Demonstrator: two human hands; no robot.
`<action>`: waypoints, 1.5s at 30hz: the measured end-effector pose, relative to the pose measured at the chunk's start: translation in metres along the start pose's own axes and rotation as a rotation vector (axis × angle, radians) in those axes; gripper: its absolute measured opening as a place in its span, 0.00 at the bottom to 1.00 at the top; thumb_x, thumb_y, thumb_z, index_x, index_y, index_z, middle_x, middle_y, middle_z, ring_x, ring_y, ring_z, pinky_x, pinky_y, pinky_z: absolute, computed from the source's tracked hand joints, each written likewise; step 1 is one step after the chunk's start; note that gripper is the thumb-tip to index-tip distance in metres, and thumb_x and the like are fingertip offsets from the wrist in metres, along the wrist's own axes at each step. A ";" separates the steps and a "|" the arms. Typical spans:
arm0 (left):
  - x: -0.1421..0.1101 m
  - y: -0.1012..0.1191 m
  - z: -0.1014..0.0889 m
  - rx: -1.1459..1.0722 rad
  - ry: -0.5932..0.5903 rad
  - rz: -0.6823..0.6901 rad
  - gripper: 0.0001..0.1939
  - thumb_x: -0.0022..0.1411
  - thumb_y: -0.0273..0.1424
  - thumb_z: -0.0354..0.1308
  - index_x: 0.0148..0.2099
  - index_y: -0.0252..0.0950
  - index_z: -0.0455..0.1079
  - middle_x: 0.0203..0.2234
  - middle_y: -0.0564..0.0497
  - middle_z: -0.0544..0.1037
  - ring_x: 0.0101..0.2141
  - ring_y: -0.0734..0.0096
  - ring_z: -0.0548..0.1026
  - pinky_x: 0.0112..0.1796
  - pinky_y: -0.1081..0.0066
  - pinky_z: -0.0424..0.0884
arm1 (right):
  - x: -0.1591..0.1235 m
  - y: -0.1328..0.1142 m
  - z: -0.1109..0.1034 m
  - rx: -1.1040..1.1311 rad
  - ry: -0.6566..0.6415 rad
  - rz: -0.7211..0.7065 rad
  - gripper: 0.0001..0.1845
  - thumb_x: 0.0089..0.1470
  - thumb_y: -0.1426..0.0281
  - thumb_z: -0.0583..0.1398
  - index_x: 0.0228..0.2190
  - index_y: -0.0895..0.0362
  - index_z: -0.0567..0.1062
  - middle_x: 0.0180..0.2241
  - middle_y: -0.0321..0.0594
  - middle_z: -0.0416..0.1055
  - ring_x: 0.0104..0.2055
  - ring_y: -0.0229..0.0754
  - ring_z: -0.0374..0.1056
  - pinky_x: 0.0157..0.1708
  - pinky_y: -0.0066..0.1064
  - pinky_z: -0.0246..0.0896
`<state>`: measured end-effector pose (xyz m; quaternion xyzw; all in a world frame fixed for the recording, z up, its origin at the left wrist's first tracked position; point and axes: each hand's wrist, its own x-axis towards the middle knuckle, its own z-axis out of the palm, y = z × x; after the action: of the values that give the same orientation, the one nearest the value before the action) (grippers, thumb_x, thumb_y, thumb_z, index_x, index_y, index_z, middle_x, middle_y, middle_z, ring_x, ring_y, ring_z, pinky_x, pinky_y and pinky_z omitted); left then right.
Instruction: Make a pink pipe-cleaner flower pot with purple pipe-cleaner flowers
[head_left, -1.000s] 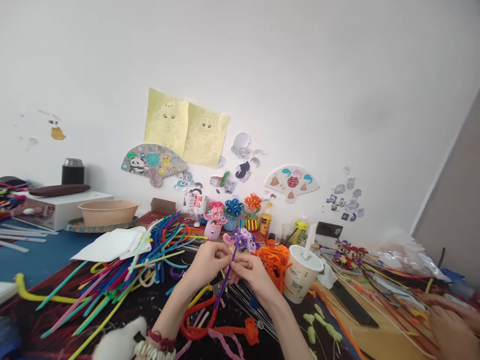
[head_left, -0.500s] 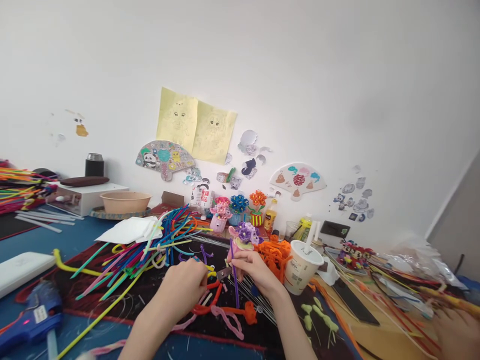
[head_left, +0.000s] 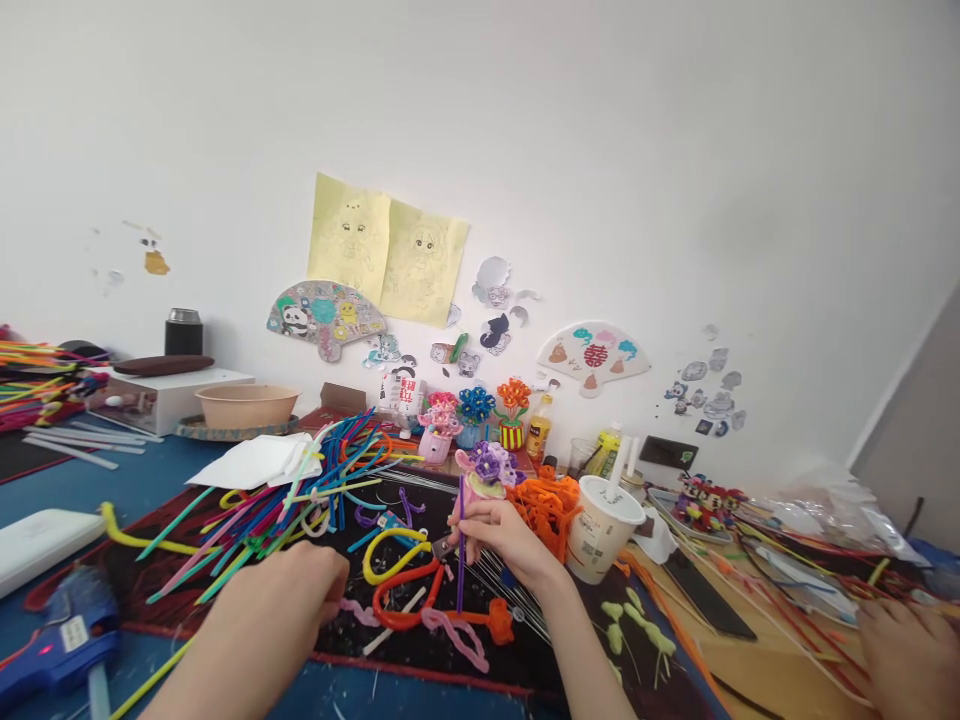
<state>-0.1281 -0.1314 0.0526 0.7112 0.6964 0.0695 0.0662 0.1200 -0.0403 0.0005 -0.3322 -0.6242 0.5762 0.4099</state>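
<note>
Purple stem (head_left: 461,560) is standing nearly upright in the head view; my right hand (head_left: 499,535) is pinching it before the flowers (head_left: 493,462). Scissors (head_left: 441,548) are lying just left, on the mat (head_left: 517,665). My left hand (head_left: 296,590) is curling near a pink strip (head_left: 358,611); I cannot tell whether its grip is holding anything.
</note>
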 end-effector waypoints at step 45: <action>0.113 0.085 0.034 -0.622 0.238 0.488 0.14 0.56 0.34 0.46 0.20 0.35 0.60 0.16 0.54 0.65 0.21 0.75 0.60 0.24 0.75 0.51 | 0.013 0.003 0.003 -0.210 0.188 -0.156 0.27 0.37 0.49 0.65 0.21 0.63 0.75 0.15 0.34 0.68 0.12 0.30 0.57 0.12 0.23 0.47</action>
<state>-0.0359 -0.0201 0.0362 0.7884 0.4559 0.3722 0.1788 0.1115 -0.0294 -0.0008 -0.3762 -0.6637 0.4407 0.4730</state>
